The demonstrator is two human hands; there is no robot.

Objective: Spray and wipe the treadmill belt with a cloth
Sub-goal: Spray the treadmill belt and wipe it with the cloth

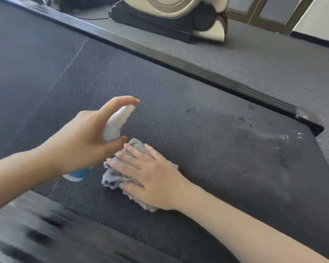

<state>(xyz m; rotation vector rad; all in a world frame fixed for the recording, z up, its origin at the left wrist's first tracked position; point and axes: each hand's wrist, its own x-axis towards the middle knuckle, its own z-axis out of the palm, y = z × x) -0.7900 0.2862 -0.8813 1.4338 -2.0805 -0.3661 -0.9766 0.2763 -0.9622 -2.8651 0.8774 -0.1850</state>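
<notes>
- the treadmill belt (179, 88) is seen as a broad, flat, dark grey surface with a fine woven, dotted texture; its long axis runs from upper left to lower right
- a darker, damp-looking patch (254, 141) with pale specks is shown on the belt toward its right end
- the belt is bordered on the far side by a straight, glossy black side rail (160, 56), beyond which grey carpet (264, 59) is laid
- a slim cylindrical spray bottle (115, 126), smooth plastic, white at the top and blue at the base, is gripped by the left hand (78, 139); the forefinger is laid over the cap and the thumb is curled round the body
- the bottle is held tilted above the belt, its long axis running from the base at lower left to the nozzle at upper right, so the nozzle is pointed across the belt toward the far rail
- a crumpled, fuzzy grey-blue cloth (112, 177) with frayed edges is lain on the belt, just beside the bottle
- the cloth is pressed down by the right hand (152, 173), laid flat with straight, spread fingers pointed to the upper left
- a rounded cream and black machine (188, 21) is stood on the carpet behind
</notes>
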